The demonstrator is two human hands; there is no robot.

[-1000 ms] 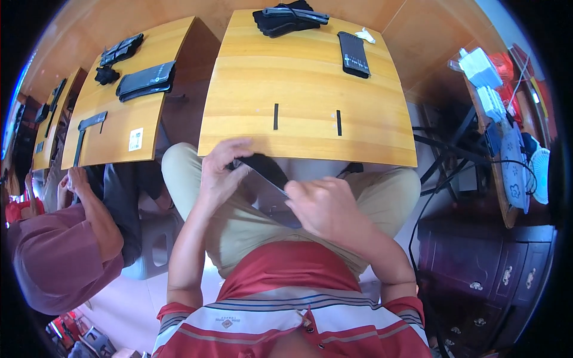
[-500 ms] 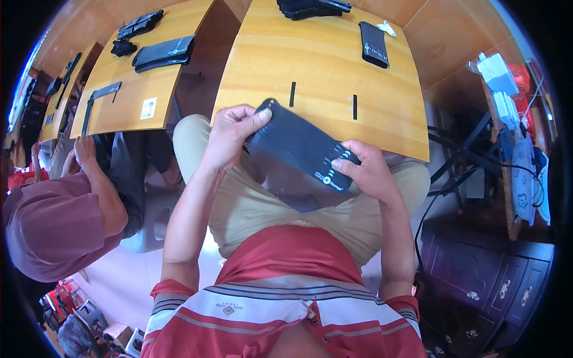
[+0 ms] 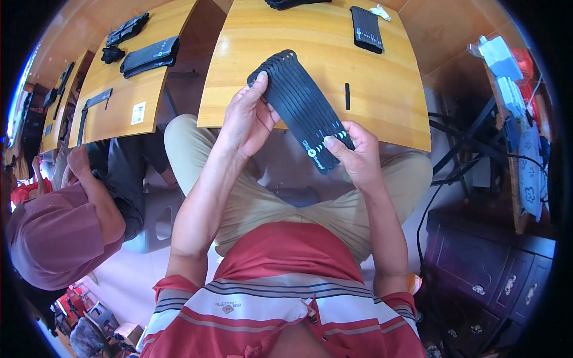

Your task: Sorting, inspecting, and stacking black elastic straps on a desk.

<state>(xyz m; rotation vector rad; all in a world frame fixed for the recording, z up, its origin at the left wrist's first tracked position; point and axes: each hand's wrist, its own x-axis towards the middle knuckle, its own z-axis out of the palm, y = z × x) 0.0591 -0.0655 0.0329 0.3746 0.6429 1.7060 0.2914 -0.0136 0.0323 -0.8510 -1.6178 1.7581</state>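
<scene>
Over the near edge of the table I hold a fanned stack of flat black straps. Their rounded far ends have small holes, and white printed marks run across the near ends. My left hand is closed on the far left part, thumb on top and fingers underneath. At the near right end, my right hand pinches the stack with its thumb over the white marks. A short black strip lies on the table just right of the stack.
The yellow wooden table bears another black strap stack, a white scrap and a dark bundle. Leftward, a co-worker sits at another table with black straps. A shelf with white boxes stands right.
The stack has swung more upright, its far end moving up and farther over the table. The straps' rounded ends are now spread in steps. Both hands still hold it.
</scene>
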